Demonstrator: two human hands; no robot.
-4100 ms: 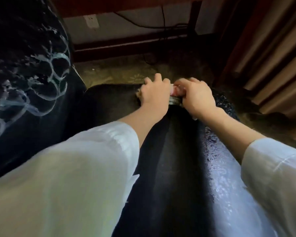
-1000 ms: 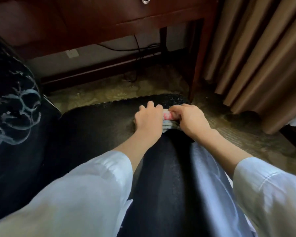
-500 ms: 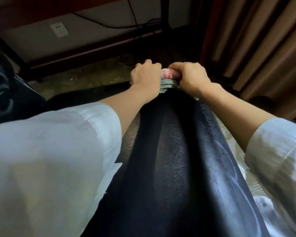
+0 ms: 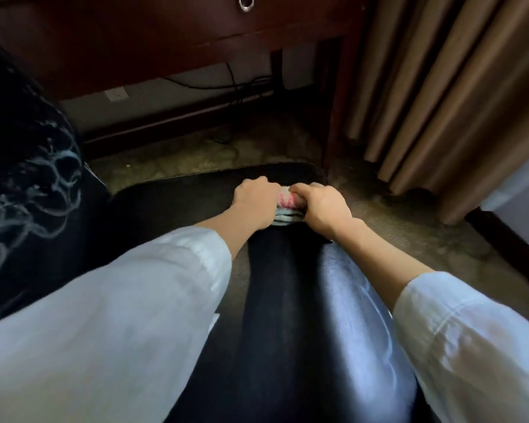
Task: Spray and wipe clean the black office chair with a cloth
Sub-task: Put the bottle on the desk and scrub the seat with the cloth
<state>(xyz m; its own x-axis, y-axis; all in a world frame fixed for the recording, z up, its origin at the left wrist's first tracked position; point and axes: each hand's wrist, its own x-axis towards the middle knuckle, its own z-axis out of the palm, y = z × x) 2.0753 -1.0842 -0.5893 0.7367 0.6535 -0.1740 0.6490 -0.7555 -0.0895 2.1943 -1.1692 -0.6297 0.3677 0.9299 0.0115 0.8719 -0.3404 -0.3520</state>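
So the cloth (image 4: pixel 288 209) is bunched up and clamped between both fists, with the left hand (image 4: pixel 255 203) on one side, the right hand (image 4: pixel 322 209) on the other, and fingers curled tight round it. It's pressed down on the far end of a long pad of the black office chair (image 4: pixel 303 315), which runs back from the grip toward the body. It's soft, light, floppy stuff, probably damp, so it's best kept wadded and held by the ends like this. The chair skin looks slick and shiny just behind the right wrist, so sliding should be expected. Foam streaks (image 4: pixel 43 184) can be seen well off to the left of the grip.
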